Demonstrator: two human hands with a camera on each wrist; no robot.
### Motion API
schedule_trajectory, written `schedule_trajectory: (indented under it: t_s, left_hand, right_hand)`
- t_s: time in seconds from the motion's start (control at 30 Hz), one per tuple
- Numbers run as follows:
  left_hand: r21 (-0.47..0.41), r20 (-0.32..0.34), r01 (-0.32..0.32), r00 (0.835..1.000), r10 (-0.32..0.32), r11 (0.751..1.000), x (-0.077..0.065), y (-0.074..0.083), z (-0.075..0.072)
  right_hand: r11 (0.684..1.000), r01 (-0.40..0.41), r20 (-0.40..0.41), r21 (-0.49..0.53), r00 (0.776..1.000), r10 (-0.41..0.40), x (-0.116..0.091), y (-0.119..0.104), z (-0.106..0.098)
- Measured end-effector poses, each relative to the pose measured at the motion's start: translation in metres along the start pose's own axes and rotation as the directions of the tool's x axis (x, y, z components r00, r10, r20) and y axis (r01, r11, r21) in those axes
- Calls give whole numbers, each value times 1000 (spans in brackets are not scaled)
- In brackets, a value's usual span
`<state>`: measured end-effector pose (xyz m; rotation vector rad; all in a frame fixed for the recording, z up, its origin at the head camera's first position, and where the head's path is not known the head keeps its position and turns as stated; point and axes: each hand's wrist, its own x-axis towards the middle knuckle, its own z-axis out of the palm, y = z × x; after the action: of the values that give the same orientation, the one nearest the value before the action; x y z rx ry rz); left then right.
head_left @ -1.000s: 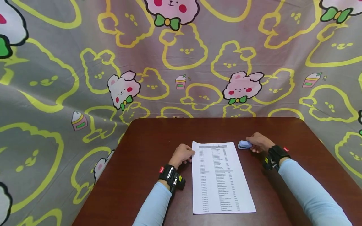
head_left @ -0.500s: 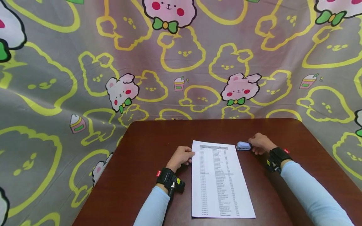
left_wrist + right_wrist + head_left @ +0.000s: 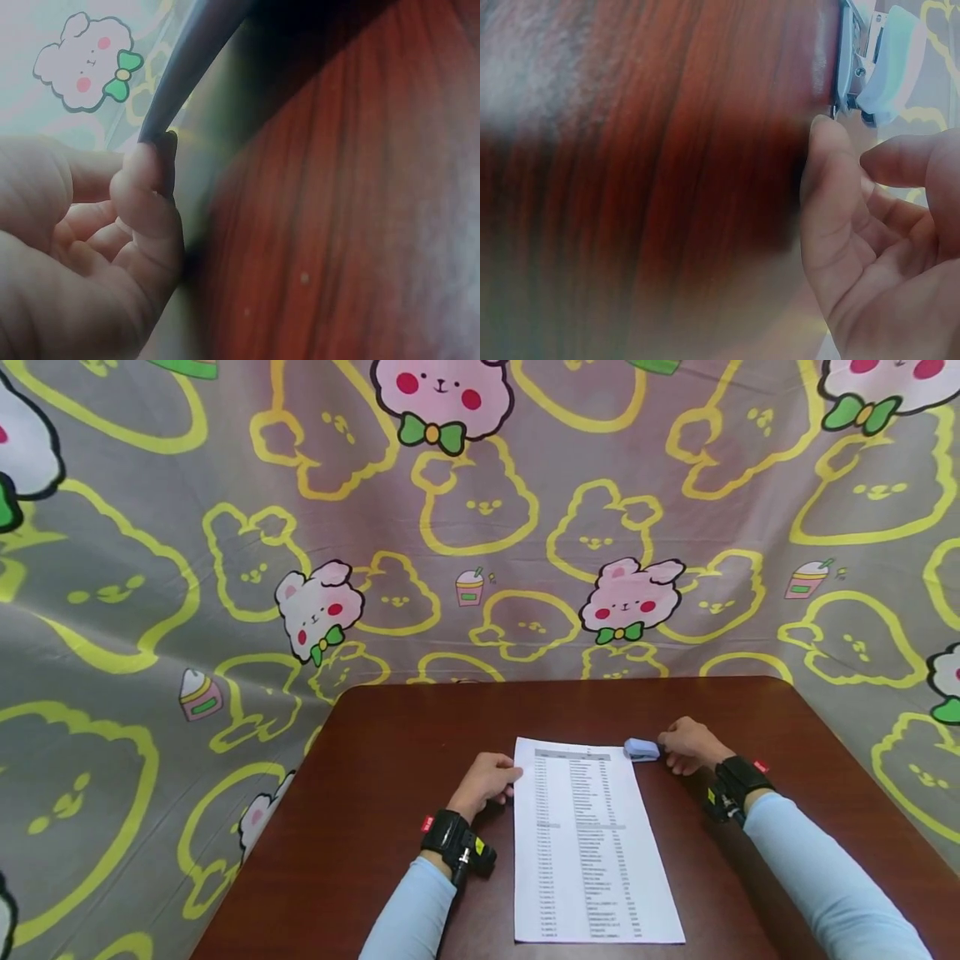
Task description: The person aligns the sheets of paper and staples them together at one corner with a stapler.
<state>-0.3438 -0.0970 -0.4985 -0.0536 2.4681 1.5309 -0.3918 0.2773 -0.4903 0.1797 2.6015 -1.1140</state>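
Observation:
A stack of printed paper sheets (image 3: 585,852) lies lengthwise on the table. My left hand (image 3: 486,781) pinches its upper left edge between thumb and finger, and in the left wrist view the sheets' edge (image 3: 187,71) appears lifted. A small light-blue stapler (image 3: 641,750) is at the upper right corner, its front end over the paper. My right hand (image 3: 693,746) is just behind the stapler. In the right wrist view, a fingertip is at the rear of the stapler (image 3: 892,67), while thumb and finger stand apart with nothing gripped between them.
The dark reddish-brown table (image 3: 390,727) carries the paper and stapler. A patterned cloth curtain (image 3: 510,552) with cartoon animals hangs behind and to the left of it. Each wrist wears a black camera strap.
The stapler has shifted left until its front overlaps the paper's corner. My right hand's grip on it has loosened. The left hand keeps its hold on the paper; the head view tilts slightly.

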Motion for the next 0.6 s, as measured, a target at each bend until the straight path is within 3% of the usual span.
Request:
schedule_trajectory:
  t_s: [0.6]
  left_hand:
    - [66,13,-50,999,49,997,10,4,12]
  right_hand:
    - [1000,20,-53,20,998,-19,5,11,4]
